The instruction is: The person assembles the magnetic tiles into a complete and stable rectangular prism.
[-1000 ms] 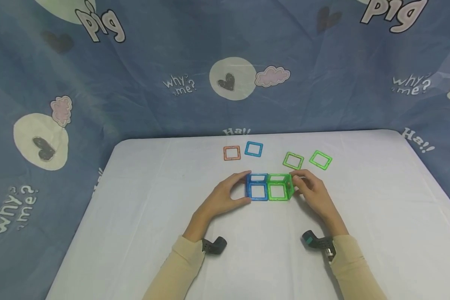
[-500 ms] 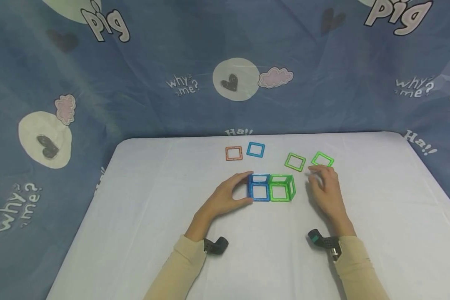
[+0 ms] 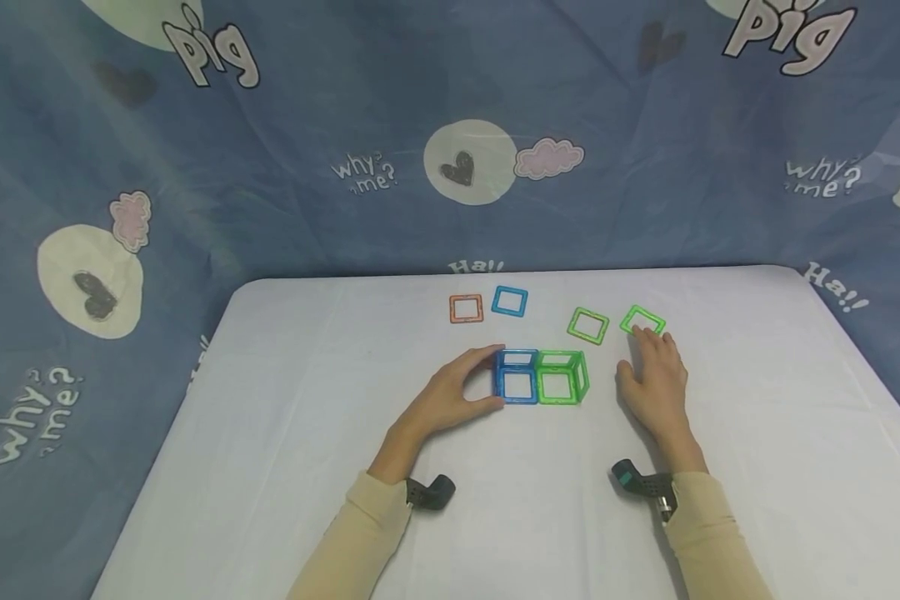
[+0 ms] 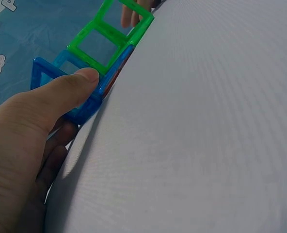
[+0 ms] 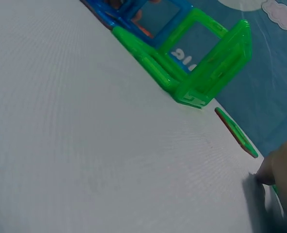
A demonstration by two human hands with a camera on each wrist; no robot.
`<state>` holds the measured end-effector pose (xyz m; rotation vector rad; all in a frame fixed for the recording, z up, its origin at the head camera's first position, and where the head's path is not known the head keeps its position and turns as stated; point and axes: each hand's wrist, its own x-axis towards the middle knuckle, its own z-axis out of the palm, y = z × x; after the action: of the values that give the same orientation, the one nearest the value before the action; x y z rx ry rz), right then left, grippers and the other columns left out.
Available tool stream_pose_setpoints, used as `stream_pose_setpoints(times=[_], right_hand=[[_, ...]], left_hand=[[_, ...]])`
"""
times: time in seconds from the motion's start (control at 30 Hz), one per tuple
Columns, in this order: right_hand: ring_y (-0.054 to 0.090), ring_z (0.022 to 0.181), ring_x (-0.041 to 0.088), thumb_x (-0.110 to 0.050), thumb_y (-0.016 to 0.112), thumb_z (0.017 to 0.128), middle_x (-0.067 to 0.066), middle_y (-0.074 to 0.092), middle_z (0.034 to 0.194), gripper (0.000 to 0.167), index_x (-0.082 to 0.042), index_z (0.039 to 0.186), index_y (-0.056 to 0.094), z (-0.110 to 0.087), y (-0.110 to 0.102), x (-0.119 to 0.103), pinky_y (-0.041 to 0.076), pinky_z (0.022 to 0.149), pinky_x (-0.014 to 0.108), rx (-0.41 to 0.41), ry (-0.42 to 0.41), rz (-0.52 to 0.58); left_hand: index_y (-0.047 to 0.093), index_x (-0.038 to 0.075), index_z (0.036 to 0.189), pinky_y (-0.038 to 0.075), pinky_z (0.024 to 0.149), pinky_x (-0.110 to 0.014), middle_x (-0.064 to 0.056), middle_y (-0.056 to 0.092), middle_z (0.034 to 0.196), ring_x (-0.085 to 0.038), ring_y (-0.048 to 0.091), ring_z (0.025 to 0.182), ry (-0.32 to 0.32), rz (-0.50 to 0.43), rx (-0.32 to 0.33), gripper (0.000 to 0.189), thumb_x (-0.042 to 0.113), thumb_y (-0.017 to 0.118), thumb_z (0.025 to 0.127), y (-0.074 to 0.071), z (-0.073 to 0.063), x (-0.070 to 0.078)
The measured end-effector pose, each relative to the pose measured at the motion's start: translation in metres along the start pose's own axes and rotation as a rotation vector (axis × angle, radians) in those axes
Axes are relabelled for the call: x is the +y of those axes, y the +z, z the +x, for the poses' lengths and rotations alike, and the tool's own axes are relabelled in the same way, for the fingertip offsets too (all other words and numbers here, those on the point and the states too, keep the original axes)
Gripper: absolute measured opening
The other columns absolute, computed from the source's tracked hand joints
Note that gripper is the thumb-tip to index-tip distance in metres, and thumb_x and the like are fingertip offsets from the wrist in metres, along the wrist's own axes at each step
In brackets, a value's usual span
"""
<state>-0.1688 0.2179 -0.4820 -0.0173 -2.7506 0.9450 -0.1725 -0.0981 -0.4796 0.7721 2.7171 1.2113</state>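
Observation:
A joined build of blue and green square magnetic tiles (image 3: 537, 387) stands on the white table, with the blue part at left and the green at right. My left hand (image 3: 444, 398) grips its blue end, thumb in front and fingers behind. In the left wrist view the thumb (image 4: 80, 82) presses near the blue-green seam. My right hand (image 3: 657, 392) reaches forward, thumb apart, its extended fingertips right at the near edge of a flat green square tile (image 3: 650, 313). In the right wrist view, part of that hand (image 5: 286, 177) covers most of this tile.
Another green square tile (image 3: 592, 313) lies flat just behind the build. Farther back are an orange square tile (image 3: 466, 297) and a light blue one (image 3: 512, 290). A blue patterned cloth (image 3: 292, 217) hangs behind the white table (image 3: 307, 375).
My right hand has left the green end of the build and moved right and forward to the far-right green tile. My left hand stays on the blue end.

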Motion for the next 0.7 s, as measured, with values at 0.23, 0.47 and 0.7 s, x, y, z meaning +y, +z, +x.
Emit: stream_pose_setpoints(times=[0.23, 0.47, 0.7], right_hand=[[0.018, 0.14, 0.044, -0.011, 0.048, 0.09, 0.026, 0.036, 0.14, 0.052, 0.0, 0.14, 0.038, 0.0003, 0.0014, 0.0001, 0.01, 0.113, 0.064, 0.018, 0.021, 0.016], [0.02, 0.134, 0.045, -0.01, 0.045, 0.091, 0.027, 0.035, 0.136, 0.048, 0.002, 0.137, 0.042, 0.0, 0.0, -0.0032, 0.013, 0.11, 0.064, 0.009, 0.044, 0.012], [0.026, 0.124, 0.044, -0.005, 0.038, 0.094, 0.028, 0.039, 0.125, 0.04, 0.004, 0.132, 0.048, -0.0008, 0.0004, -0.0035, 0.019, 0.104, 0.064, 0.028, 0.048, -0.002]], left_hand=[[0.033, 0.035, 0.145, 0.034, 0.113, -0.031, 0.01, 0.054, 0.133, -0.007, 0.048, 0.126, -0.008, -0.006, -0.009, 0.079, 0.041, 0.076, 0.078, -0.0002, 0.0003, 0.0011], [0.034, 0.034, 0.145, 0.035, 0.113, -0.032, 0.009, 0.053, 0.134, -0.008, 0.048, 0.126, 0.005, -0.014, -0.01, 0.079, 0.041, 0.075, 0.078, -0.0006, 0.0006, 0.001], [0.034, 0.034, 0.145, 0.034, 0.113, -0.033, 0.008, 0.052, 0.135, -0.009, 0.048, 0.127, -0.003, -0.008, -0.008, 0.079, 0.042, 0.075, 0.078, 0.0001, 0.0006, 0.0011]])
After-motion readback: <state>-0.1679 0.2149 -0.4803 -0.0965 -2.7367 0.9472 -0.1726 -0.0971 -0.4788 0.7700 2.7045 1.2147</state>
